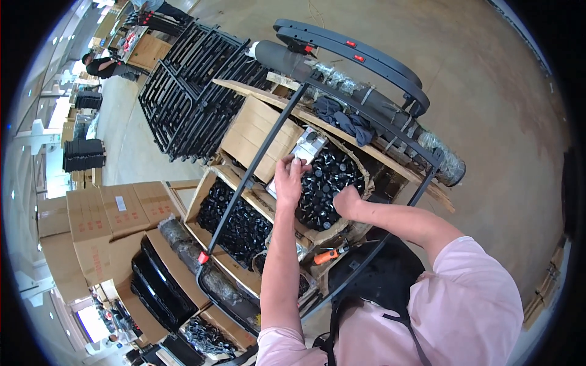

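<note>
I had the left hand (289, 177) with fingers bent close together; couldn't tell if it gripped anything. The right hand (347, 202) was curled, contents hidden, couldn't tell either. Black knobs (323, 190) lay heaped between both hands. Judged best: pick singly, lift straight, avoid the frame bar (279, 128) left of the left hand.

A wooden desk (390, 160) carries a rough-edged container (365, 169) of black knobs (318, 186) beside the left fingers (287, 165), a wooden bin (221, 259) farther left, and an orange-handled tool (326, 256) nearer the person (390, 332).
</note>
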Tool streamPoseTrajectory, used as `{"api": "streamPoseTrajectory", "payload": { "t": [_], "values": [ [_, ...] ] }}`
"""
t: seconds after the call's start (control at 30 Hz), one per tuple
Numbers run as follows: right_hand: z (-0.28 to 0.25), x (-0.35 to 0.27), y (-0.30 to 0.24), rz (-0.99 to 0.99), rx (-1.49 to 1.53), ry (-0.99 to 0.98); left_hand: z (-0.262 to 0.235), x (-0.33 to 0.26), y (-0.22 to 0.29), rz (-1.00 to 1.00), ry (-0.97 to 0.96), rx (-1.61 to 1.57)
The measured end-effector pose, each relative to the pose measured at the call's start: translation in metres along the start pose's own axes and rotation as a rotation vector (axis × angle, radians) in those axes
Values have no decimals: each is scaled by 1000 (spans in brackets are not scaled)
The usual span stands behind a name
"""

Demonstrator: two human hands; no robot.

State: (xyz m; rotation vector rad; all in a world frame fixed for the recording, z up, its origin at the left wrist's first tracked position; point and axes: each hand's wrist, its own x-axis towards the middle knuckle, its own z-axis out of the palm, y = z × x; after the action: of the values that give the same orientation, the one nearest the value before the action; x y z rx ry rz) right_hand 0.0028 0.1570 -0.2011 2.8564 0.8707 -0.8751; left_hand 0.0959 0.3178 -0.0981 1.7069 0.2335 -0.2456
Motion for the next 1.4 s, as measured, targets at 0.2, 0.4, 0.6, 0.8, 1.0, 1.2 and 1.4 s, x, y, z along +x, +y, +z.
{"api": "streamPoseTrajectory", "payload": {
  "t": [0.2,0.4,0.6,0.8,1.0,1.2,1.4],
  "values": [
    [-2,-15,-10,53,103,63,26,90,45,163,49,195],
    [5,-15,-25,-50,237,113,31,189,63,409,175,484],
    [-5,-33,-5,7,508,251,64,219,53,400,110,495],
    [-54,-79,41,-51,934,227,64,216,60,576,41,750],
    [-87,-147,84,-37,1118,529,57,217,55,667,-60,572],
    [-87,-206,112,111,1110,708,64,219,45,685,-73,490],
    [-88,-251,135,486,1048,729,59,231,42,752,-23,458]
  ]
}}
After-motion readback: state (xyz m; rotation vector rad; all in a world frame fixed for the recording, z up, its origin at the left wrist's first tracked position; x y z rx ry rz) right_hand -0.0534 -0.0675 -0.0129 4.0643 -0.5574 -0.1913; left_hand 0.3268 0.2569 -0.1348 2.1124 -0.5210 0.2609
